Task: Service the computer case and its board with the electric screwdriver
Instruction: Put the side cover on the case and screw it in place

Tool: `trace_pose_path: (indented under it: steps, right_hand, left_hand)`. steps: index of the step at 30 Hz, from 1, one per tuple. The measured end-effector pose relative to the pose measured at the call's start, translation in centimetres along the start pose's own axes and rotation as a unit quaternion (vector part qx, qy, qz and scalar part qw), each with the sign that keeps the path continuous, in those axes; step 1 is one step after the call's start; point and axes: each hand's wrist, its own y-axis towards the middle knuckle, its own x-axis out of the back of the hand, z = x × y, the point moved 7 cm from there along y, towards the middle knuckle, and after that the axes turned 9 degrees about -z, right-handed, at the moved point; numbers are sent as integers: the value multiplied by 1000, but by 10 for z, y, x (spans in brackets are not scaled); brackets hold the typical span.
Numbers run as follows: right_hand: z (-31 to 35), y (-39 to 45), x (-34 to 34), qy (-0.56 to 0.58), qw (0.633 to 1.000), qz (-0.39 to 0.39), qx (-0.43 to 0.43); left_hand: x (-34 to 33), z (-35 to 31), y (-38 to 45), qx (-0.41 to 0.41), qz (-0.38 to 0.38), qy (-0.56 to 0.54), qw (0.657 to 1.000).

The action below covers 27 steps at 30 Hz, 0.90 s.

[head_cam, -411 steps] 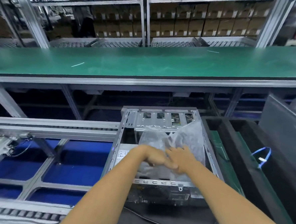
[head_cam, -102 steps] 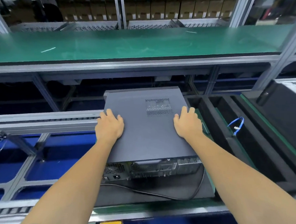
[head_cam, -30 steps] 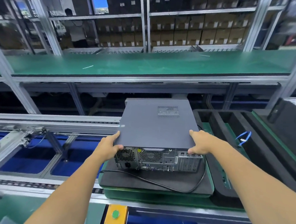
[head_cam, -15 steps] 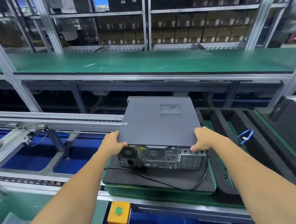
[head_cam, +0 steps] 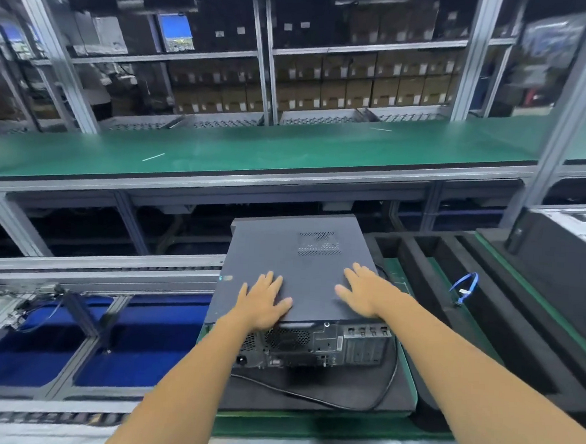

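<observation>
On the dark pad (head_cam: 308,394) at the near bench edge lies the computer case (head_cam: 292,270); left hand (head_cam: 262,304) and right hand (head_cam: 366,295) press flat, fingers spread apart, likely seating its cover.

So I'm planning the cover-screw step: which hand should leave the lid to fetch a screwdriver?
Probably the right hand; both lie flat on the cover, but no screwdriver shows, so it's a near toss-up.
</observation>
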Motion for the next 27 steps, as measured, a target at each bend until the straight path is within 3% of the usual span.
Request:
trace_pose_path:
  steps: [5,27]
  right_hand:
    - [-1,42,-17,1,999,-32,1]
    - [13,242,-5,30,988,-149,3]
  left_hand:
    - [-14,-13,39,-9,-66,9,998]
    - [-17,-13,241,-49,-104,23,993]
